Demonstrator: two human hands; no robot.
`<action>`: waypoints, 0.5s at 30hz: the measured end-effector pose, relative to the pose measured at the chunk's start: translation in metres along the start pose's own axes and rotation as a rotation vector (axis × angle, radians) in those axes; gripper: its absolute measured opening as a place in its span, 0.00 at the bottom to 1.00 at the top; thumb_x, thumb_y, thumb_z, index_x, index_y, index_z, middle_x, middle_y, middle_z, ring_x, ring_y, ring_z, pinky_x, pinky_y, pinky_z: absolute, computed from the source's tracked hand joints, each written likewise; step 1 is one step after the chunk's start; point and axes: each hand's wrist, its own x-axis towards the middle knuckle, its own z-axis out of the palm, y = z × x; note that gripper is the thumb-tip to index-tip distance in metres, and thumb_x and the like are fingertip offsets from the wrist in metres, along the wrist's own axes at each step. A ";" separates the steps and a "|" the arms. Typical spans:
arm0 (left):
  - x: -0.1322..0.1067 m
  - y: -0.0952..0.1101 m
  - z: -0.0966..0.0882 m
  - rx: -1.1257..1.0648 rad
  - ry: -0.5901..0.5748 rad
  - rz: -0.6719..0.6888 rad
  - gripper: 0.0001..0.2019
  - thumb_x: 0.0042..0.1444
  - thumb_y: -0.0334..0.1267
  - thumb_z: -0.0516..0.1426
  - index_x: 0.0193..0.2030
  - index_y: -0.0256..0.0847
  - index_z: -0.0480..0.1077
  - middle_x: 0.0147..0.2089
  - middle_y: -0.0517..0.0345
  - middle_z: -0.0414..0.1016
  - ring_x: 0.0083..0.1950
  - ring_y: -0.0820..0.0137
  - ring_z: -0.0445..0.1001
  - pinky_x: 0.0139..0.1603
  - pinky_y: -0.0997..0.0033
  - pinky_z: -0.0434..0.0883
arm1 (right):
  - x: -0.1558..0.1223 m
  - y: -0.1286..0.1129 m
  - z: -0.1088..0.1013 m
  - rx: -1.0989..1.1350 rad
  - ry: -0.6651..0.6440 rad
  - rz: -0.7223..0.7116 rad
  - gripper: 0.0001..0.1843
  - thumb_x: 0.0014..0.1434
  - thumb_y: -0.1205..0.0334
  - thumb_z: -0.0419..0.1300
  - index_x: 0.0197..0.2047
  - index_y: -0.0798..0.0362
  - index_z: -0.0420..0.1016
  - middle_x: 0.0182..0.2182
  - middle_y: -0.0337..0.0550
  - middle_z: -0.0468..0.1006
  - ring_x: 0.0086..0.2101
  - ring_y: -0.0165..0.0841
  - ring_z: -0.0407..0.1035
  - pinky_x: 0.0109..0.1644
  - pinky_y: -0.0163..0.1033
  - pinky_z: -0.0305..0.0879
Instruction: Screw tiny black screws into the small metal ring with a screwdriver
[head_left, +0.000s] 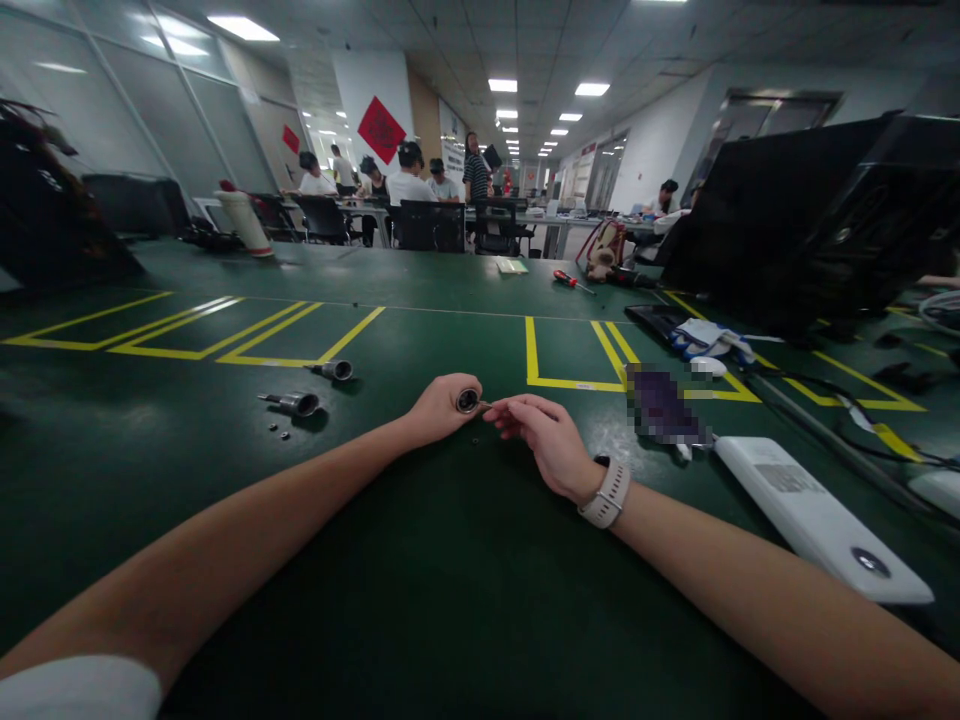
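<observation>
My left hand (442,402) is wrapped round a metal cup-shaped part (468,401), its round open end facing me. Close to its rim, the fingers of my right hand (541,430) are pinched together; a thin sliver shows at their tips, too small to name. A tiny dark piece (475,441) lies on the table just below both hands. To the left rest two similar metal cups with shafts, a nearer one (296,403) and a farther one (337,371). Beside the nearer cup are two tiny metal pieces (279,431).
Yellow tape (574,384) marks boxes on the green table (420,600). On the right lie a white power bank (821,515), a pixelated phone (664,405), gloves (709,338) and cables. Farther back are a red screwdriver (574,281) and a pale bottle (246,222). People sit beyond.
</observation>
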 end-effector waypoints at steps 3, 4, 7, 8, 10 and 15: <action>-0.001 -0.001 0.000 -0.049 -0.002 0.001 0.06 0.49 0.35 0.54 0.25 0.37 0.63 0.24 0.63 0.64 0.27 0.75 0.63 0.28 0.75 0.61 | 0.002 0.000 -0.002 0.136 0.000 0.088 0.10 0.53 0.59 0.57 0.34 0.54 0.77 0.34 0.46 0.78 0.35 0.33 0.68 0.37 0.39 0.62; -0.001 -0.001 0.000 -0.051 -0.001 -0.004 0.06 0.49 0.35 0.54 0.25 0.37 0.63 0.24 0.63 0.64 0.27 0.74 0.63 0.28 0.75 0.61 | 0.002 0.000 -0.001 0.138 0.002 0.085 0.10 0.54 0.58 0.57 0.34 0.54 0.77 0.34 0.46 0.78 0.35 0.33 0.68 0.36 0.39 0.62; -0.001 -0.001 0.000 -0.002 0.003 -0.021 0.07 0.50 0.38 0.55 0.25 0.37 0.63 0.25 0.62 0.64 0.28 0.73 0.64 0.28 0.74 0.61 | -0.003 -0.002 0.002 -0.024 0.022 -0.020 0.11 0.56 0.58 0.55 0.34 0.53 0.76 0.35 0.45 0.78 0.36 0.33 0.68 0.37 0.39 0.62; -0.001 -0.001 0.001 0.026 0.005 -0.026 0.08 0.50 0.38 0.55 0.25 0.38 0.63 0.25 0.62 0.64 0.28 0.73 0.64 0.28 0.74 0.61 | -0.005 -0.003 0.004 -0.122 0.031 -0.067 0.11 0.56 0.58 0.55 0.34 0.52 0.77 0.35 0.44 0.78 0.36 0.33 0.68 0.38 0.39 0.62; 0.000 -0.001 0.001 0.089 0.004 -0.027 0.08 0.51 0.38 0.55 0.25 0.38 0.63 0.25 0.62 0.64 0.28 0.72 0.64 0.29 0.73 0.61 | -0.008 -0.004 0.006 -0.307 0.035 -0.134 0.11 0.57 0.58 0.54 0.34 0.52 0.77 0.34 0.43 0.77 0.36 0.33 0.67 0.39 0.40 0.62; -0.001 0.000 0.001 0.154 -0.031 0.017 0.06 0.51 0.36 0.55 0.26 0.38 0.63 0.25 0.62 0.65 0.28 0.72 0.64 0.31 0.71 0.61 | -0.006 -0.005 0.004 -0.265 0.005 -0.087 0.10 0.56 0.59 0.55 0.32 0.52 0.77 0.33 0.43 0.77 0.36 0.33 0.68 0.38 0.39 0.62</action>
